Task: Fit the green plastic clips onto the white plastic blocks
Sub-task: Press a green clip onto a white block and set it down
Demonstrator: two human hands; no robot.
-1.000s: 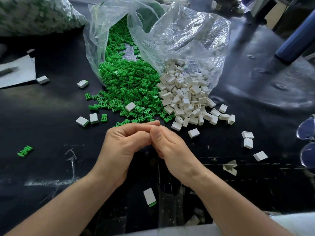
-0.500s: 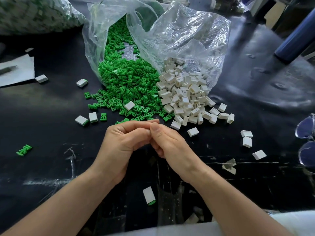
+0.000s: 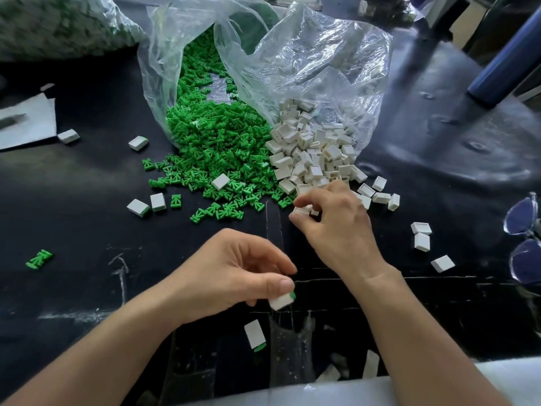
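The hands, pressed together at the middle of the surface (image 3: pixel 73 215) half a second ago, now stand apart.

- The left hand (image 3: pixel 231 276) has dropped back toward the body. It grasps a finished block (image 3: pixel 281 301) between thumb and fingers. The block's long axis runs roughly left to right, with its green end toward the right arm.
- The right hand (image 3: pixel 333 227) has gone forward to the near edge of the heap of white blocks (image 3: pixel 316 153). Its fingers are curled and appear to pinch one white block (image 3: pixel 301 211).
- The heap of green clips (image 3: pixel 216 148) spills from the same plastic bag (image 3: pixel 307 68), touching the white heap on its left.

Finding: the clips lie ahead of the left hand and to the left of the right hand. The right hand is nearer to them, but the left hand is still occupied and must first set its piece down.
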